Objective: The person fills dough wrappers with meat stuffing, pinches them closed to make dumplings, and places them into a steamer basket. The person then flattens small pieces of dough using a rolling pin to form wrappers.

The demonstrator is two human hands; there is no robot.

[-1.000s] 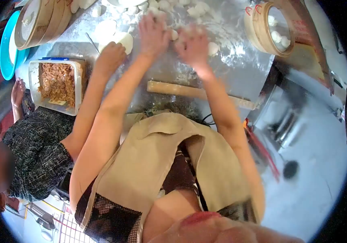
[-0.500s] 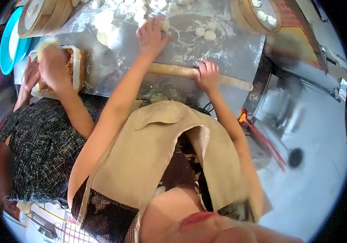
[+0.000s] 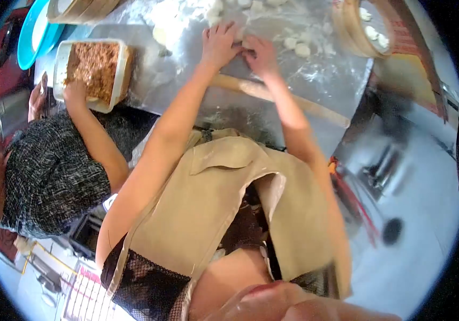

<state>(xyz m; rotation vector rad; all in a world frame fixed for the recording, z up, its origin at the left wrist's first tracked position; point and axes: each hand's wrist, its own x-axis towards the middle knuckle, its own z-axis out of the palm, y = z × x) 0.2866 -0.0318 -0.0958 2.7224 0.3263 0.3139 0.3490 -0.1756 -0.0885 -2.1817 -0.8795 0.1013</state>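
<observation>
while red marks (image 3: 401, 31) beside the steamer (image 3: 349, 28), upper right, are too blurred to read, flour streaks the metal table (image 3: 181, 101). at top centre the left hand (image 3: 218, 48) lies spread, palm down; the right hand (image 3: 261, 58) has curled fingers, whether gripping dough i cannot tell. dough pieces (image 3: 302, 50) lie just right of it. a rolling pin (image 3: 315, 111) slants beneath the right forearm. pale floor (image 3: 422, 187) fills the right.

Bright | white glare on worktable (image 3: 323, 80) near top | fisheye-bent edges, black corners | right side soft
</observation>
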